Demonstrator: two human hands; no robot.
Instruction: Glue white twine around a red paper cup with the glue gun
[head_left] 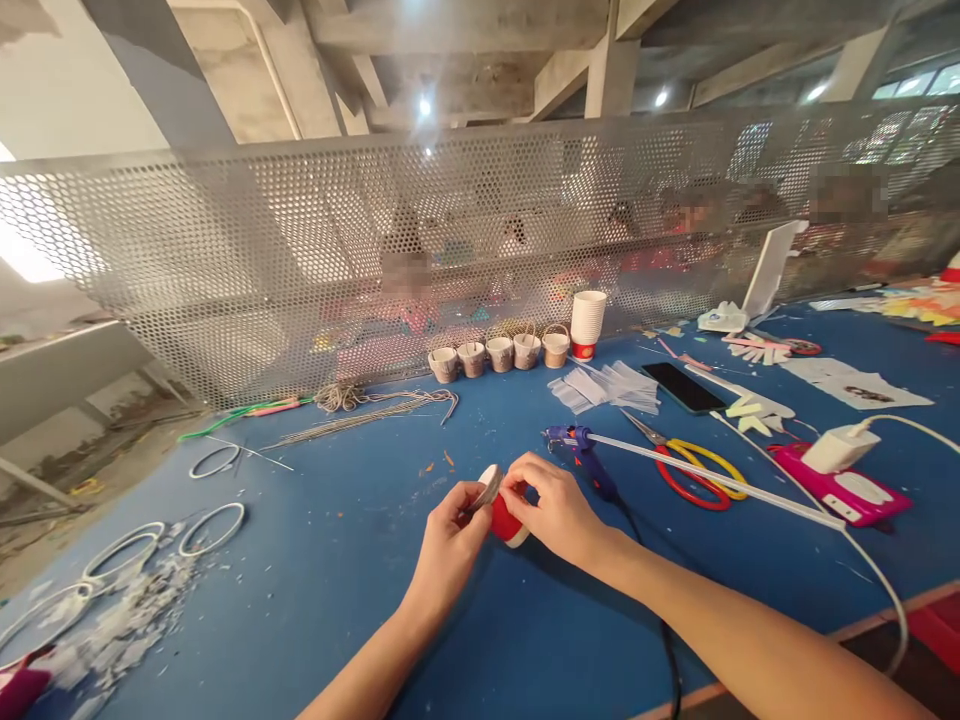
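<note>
A small red and white paper cup lies tilted between my two hands, just above the blue table. My left hand is closed around its left side, thumb on the wall. A greyish strip, perhaps cord, runs along the cup near the left fingers. My right hand pinches at the cup's right side, with thumb and index finger together; its fingertips partly hide the cup. Right of this hand lies a blue glue gun with a long white glue stick in it.
Small cord-wrapped cups stand in a row before the perforated metal screen, beside stacked paper cups. Scissors, a phone and a pink power strip lie right. Cords, white rings and paper scraps lie left.
</note>
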